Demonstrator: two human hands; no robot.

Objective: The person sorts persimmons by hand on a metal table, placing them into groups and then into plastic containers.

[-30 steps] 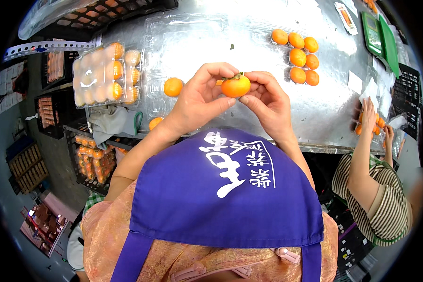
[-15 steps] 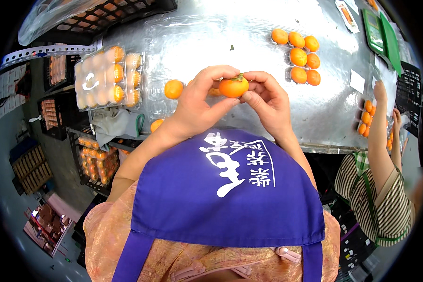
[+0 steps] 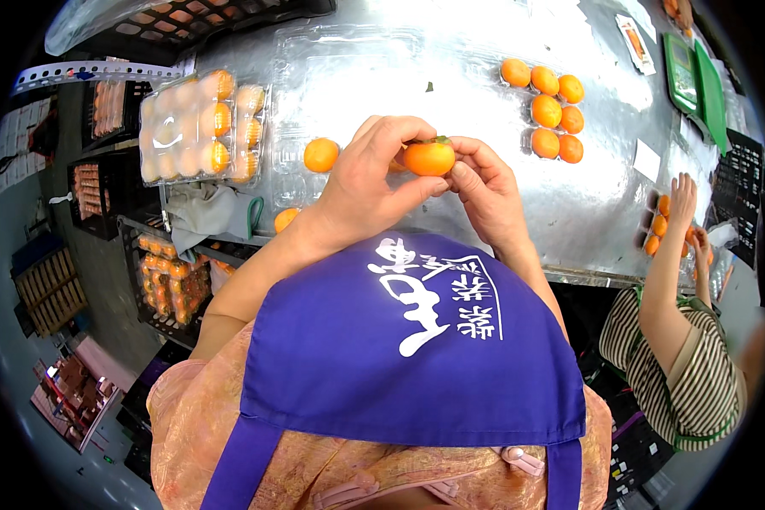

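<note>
An orange persimmon (image 3: pixel 429 159) with a green calyx on top is held up over the metal table (image 3: pixel 476 234). My left hand (image 3: pixel 372 170) grips it from the left, fingers curled over its upper edge and thumb below. From the right, the closed fingers and thumb of my right hand (image 3: pixel 490 189) hold its other side. One loose persimmon (image 3: pixel 321 155) lies beyond my left wrist, and another persimmon (image 3: pixel 286 219) sits by my left forearm. Part of a further fruit is hidden behind my left hand. Toward the right, several persimmons (image 3: pixel 546 111) stand in rows in a clear tray.
Filled clear clamshell packs (image 3: pixel 178 140) stand at the left end above a grey cloth (image 3: pixel 208 217). A black crate (image 3: pixel 187 25) is at the far left. A green scale (image 3: pixel 682 72) stands far right. A co-worker's hand (image 3: pixel 684 200) is over more persimmons there.
The view has shifted slightly, and the persimmon remains between both my hands, its calyx now tipped farther away. The co-worker's arm has lowered toward the fruit at the right.
</note>
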